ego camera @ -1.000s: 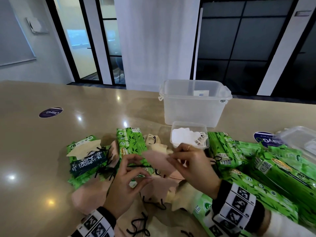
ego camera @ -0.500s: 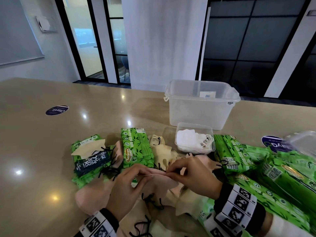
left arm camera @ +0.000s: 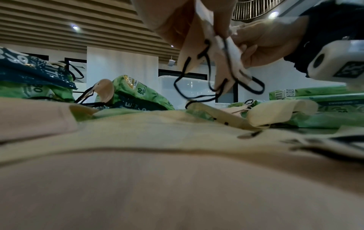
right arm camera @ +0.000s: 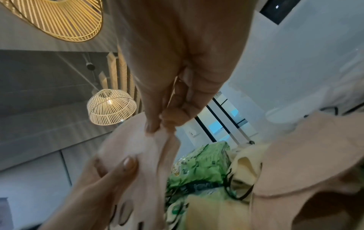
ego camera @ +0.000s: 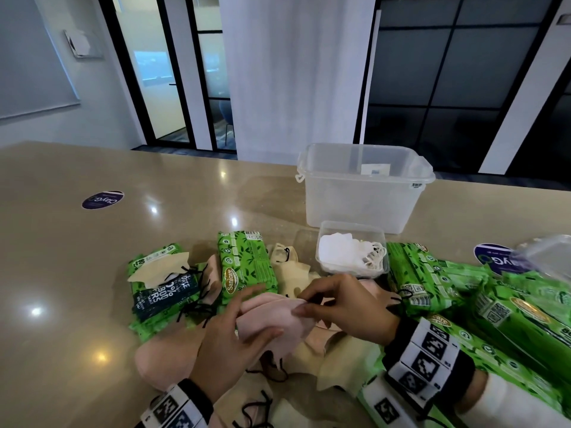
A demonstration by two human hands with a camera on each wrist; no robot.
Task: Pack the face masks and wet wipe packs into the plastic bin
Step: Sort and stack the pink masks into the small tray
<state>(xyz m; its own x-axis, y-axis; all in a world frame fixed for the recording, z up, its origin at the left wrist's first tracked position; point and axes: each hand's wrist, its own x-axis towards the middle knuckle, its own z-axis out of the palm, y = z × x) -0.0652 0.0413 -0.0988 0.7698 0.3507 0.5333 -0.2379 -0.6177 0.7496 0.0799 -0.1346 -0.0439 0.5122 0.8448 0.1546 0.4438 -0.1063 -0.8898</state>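
A pink face mask (ego camera: 272,318) with black ear loops is held above the pile between both hands. My left hand (ego camera: 238,332) grips its near side, thumb under and fingers over. My right hand (ego camera: 333,304) pinches its right end (right arm camera: 157,135) between thumb and forefinger. The mask's black loops (left arm camera: 199,87) dangle below the hands. Pink and cream masks (ego camera: 290,270) lie heaped on the table among green wet wipe packs (ego camera: 244,267). The clear plastic bin (ego camera: 364,186) stands open behind the pile; inside it only a small label shows.
A small clear tub (ego camera: 352,251) of white masks sits in front of the bin. More green packs (ego camera: 463,288) are stacked at the right, beside a clear lid (ego camera: 547,257). Round dark stickers (ego camera: 103,199) lie on the beige table (ego camera: 92,273).
The pink mask has been gathered and lowered a little between the hands, which have drawn closer together over the pile. The head view has shifted slightly left.
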